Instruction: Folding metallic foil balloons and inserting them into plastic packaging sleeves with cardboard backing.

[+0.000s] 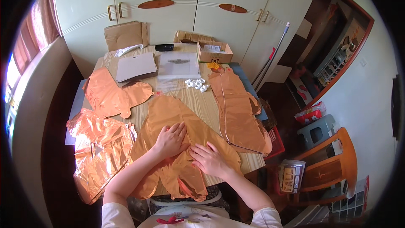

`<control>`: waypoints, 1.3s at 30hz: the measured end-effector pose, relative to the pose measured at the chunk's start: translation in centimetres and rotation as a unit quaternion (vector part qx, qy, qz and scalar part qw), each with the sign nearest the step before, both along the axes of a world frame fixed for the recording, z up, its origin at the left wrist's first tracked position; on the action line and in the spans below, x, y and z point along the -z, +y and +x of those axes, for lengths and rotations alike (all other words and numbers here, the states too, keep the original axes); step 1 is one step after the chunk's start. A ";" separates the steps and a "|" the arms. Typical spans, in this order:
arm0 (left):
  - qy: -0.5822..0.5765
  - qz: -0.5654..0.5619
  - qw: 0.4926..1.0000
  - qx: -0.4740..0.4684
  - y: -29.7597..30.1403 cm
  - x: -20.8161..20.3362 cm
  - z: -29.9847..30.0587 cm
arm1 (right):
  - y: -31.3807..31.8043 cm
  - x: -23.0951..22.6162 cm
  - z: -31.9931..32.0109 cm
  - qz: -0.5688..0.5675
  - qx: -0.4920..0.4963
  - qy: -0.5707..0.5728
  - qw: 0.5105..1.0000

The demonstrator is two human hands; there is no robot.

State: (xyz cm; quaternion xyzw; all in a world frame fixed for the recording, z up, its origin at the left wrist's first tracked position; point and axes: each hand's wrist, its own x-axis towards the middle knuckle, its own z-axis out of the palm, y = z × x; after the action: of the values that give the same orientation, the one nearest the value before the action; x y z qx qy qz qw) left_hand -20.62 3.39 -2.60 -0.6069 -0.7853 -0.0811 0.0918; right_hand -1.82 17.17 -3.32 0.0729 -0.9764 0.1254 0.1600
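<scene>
A large flat orange foil balloon (164,112) lies in front of me, partly over the table's front edge. My left hand (171,138) rests flat on its middle, fingers stretched out. Just right of it and a little nearer, my right hand (209,159) presses on the same foil with its fingers spread. Below the hands, rounded lobes of the balloon show folds and a redder inner gap. Another flat foil balloon (109,93) is at the left, a crumpled shiny one (101,156) nearer me, and a folded one (236,105) at the right.
The wooden table (139,120) also bears grey-white sheets (136,66), clear plastic bags (179,65), white ribbon rolls (197,84), a black tray (164,47) and a small carton (215,52). A wooden chair (329,169) stands at the right; cabinets (168,21) line the back.
</scene>
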 end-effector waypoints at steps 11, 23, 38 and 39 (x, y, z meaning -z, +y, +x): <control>-0.003 -0.075 0.997 -0.016 0.8 -1.4 -1.4 | 0.1 -0.2 0.0 0.005 0.001 -0.011 1.000; -0.054 -0.086 0.988 0.112 -1.9 -0.8 2.6 | 0.0 0.1 -0.1 0.005 0.002 -0.010 1.000; -0.061 -0.095 0.987 0.118 -1.9 -0.5 2.3 | -2.5 -2.2 8.6 -0.050 -0.060 -0.066 0.995; -0.063 -0.094 0.986 0.119 -1.9 -0.5 2.3 | -2.9 -2.1 9.3 -0.044 -0.052 -0.085 0.994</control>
State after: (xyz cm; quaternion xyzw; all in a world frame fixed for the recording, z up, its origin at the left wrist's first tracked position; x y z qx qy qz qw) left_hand -18.32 1.51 -2.14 -0.6955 -0.7160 -0.0549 -0.0256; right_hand 7.44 14.30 -1.19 0.1058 -0.9749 0.1819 0.0730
